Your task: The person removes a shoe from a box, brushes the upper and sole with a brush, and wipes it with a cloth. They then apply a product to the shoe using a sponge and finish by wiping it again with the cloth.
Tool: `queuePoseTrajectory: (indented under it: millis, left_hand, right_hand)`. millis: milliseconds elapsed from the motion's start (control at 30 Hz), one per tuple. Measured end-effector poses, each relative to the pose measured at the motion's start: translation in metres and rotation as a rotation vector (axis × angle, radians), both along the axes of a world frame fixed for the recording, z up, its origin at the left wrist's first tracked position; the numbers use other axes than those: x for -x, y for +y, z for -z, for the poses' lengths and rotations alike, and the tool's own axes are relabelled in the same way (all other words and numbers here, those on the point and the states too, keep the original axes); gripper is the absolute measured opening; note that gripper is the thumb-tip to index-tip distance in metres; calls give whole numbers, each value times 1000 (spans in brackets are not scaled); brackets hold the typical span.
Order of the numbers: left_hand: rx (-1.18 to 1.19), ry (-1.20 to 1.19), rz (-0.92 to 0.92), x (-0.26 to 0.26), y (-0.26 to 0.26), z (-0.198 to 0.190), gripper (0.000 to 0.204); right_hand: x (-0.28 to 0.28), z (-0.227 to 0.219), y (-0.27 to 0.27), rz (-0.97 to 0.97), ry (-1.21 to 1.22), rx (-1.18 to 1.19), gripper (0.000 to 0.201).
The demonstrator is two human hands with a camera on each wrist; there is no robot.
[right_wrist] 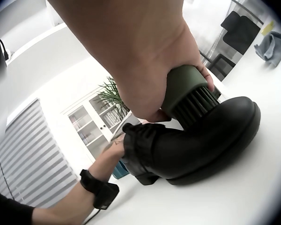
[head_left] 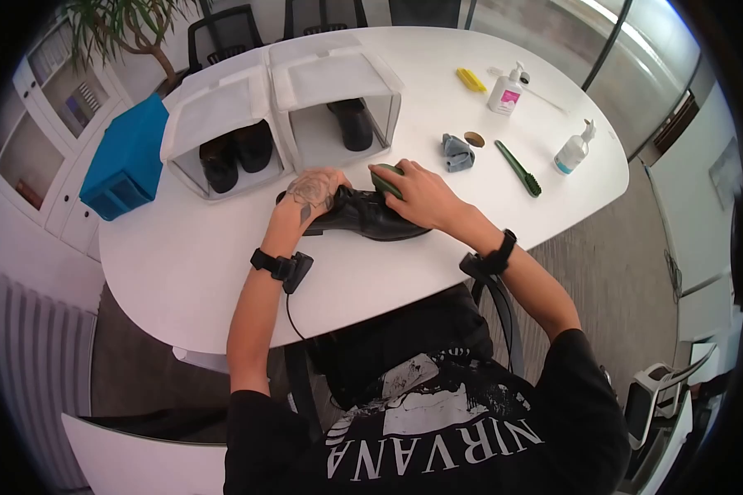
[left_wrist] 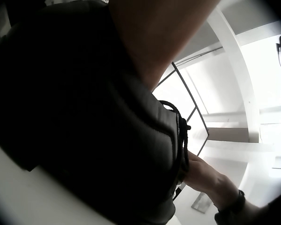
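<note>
A black leather lace-up shoe [head_left: 371, 219] lies sole down on the white table in front of me, toe to the right. My left hand [head_left: 315, 188] holds it at the heel end, by the opening; in the left wrist view the dark shoe [left_wrist: 145, 136] hides most of the fingers. My right hand [head_left: 425, 196] grips a short green brush [head_left: 385, 179] over the front of the shoe. The right wrist view shows the brush's dark bristles [right_wrist: 196, 108] against the shoe's upper, just behind the toe cap.
Two white open-fronted shoe boxes [head_left: 338, 82] stand behind, with black shoes [head_left: 351, 124] inside. At left is a blue box [head_left: 125, 155]. Rightward lie a grey cloth [head_left: 457, 153], a long green brush [head_left: 518, 169], a yellow item [head_left: 470, 79] and two pump bottles [head_left: 506, 92].
</note>
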State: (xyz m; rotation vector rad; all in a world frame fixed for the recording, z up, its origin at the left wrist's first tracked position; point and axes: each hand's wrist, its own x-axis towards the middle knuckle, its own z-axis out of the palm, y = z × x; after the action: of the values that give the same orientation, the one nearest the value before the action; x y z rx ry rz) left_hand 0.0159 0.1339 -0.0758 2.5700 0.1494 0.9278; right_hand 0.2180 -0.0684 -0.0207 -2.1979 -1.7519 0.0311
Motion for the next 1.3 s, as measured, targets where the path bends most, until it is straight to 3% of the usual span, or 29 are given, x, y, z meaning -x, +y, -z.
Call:
queuePoseTrajectory:
  millis: [133, 167, 300, 400, 500, 633, 700, 800, 967, 1067, 1133, 1167, 1233, 1300]
  left_hand:
    - [-257, 155, 34, -22, 5, -13, 19]
    - [-227, 84, 82, -19, -1, -22, 21]
    - [-401, 82, -19, -27, 8, 0, 21]
    - [-167, -150, -34, -4, 0, 15, 21]
    - [-486, 131, -81, -20, 7, -2, 22]
    - [-448, 209, -71, -14, -9, -30, 21]
    - [-504, -21, -71, -10, -16, -36, 18]
    - [-652, -116, -156, -7, -19, -27, 17]
    - [-770, 19, -206, -14, -5, -4, 18]
    - [-708, 49, -102, -23, 8, -11, 19]
    - [-588, 70, 24, -27, 9, -7, 22]
    - [-572, 128, -42, -19, -6, -23, 24]
    - [-515, -212, 31, -16, -20, -42, 27]
    - [-515, -157, 94, -25, -26, -43, 33]
  right_hand:
    - [14, 5, -14, 2, -157, -68, 54]
    - [21, 5, -27, -6, -211, -92, 53]
    - [37, 9, -61, 11, -253, -96, 53]
    - [20, 13, -28, -9, -240, -157, 52]
    - [3, 24, 10, -9, -165, -116, 51]
    - [6, 10, -14, -23, -105, -107, 53]
    - [12, 4, -48, -41, -121, -84, 56]
    - [13, 6, -69, -27, -107, -86, 56]
    - [1, 17, 1, -79, -150, -97, 51]
    - [-4, 23, 13, -36, -99, -123, 52]
    - [3, 19, -16, -25, -127, -128, 55]
    - [12, 10, -37, -23, -120, -117, 56]
    - [21, -4, -67, -9, -126, -109, 58]
    - [28, -12, -90, 13, -141, -103, 60]
